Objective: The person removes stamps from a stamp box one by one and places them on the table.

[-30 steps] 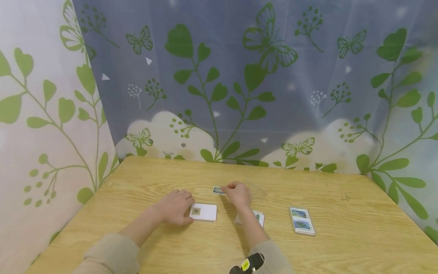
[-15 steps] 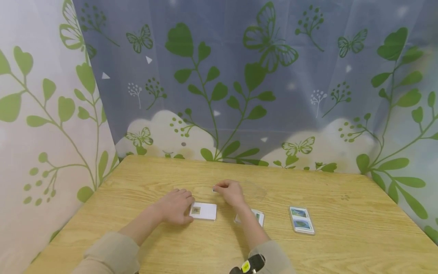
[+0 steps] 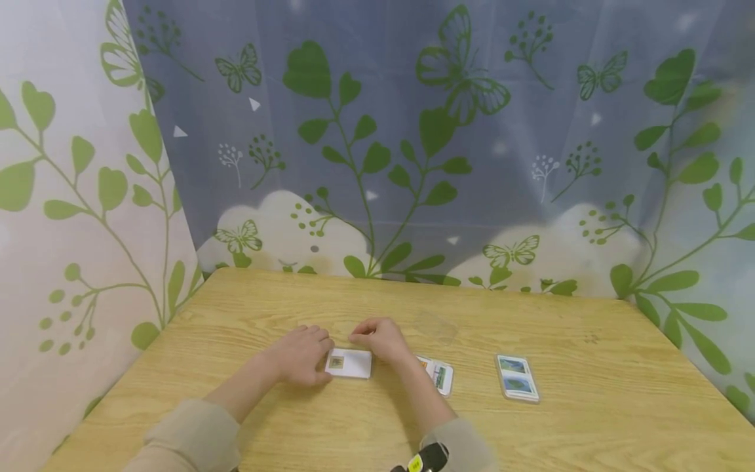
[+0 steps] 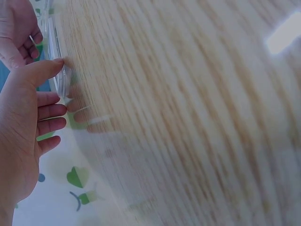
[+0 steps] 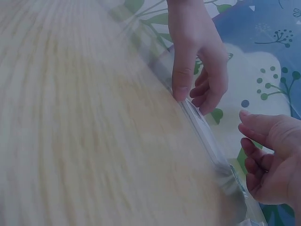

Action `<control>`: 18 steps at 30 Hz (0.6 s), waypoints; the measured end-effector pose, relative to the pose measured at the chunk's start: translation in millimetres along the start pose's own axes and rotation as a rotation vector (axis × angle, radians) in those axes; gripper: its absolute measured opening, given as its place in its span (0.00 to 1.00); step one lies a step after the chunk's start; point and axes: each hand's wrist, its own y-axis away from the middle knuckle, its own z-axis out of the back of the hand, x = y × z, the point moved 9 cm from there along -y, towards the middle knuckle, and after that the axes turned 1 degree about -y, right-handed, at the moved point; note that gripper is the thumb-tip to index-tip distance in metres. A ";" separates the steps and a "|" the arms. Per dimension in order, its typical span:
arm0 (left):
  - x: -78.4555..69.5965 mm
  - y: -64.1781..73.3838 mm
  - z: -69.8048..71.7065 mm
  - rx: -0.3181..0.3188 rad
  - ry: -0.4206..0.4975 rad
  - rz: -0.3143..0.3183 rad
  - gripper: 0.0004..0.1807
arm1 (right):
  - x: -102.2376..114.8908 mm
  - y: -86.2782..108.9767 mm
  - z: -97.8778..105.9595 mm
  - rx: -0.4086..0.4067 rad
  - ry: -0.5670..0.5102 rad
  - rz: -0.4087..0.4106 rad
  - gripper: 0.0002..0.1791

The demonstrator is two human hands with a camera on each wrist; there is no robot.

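Table (image 3: pixel 330 426), wood-grained, carries all items. Nearest, at my right, lies a two-picture case (image 3: pixel 517 378); beside my right forearm (image 3: pixel 425 396) lies a second picture case (image 3: pixel 440 376), partly covered by it. Next is the white-card case (image 3: pixel 358 364), flat before me, with a small tan picture (image 3: pixel 336 362) toward its left end. My left grip (image 3: pixel 297 357) holds that end, thumb at the near corner, fingers toward the far one. Maintain light edge pressure so the case cannot turn; keep fingertips off the card face. My right grip (image 3: pixel 380 337) is narrow, just past the case's far edge; I cannot tell whether anything is pinched in it. For any piece there, I advise a level approach, squared to the card, clear of the tan picture. Farther off lies a clear plastic cover (image 3: pixel 436 327); leave it flat. A butterfly-print curtain (image 3: pixel 401 216) hangs behind everything.
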 end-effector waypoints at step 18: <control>-1.2 0.8 1.6 0.019 0.001 0.006 0.27 | 0.8 2.7 -21.0 0.099 0.058 0.067 0.08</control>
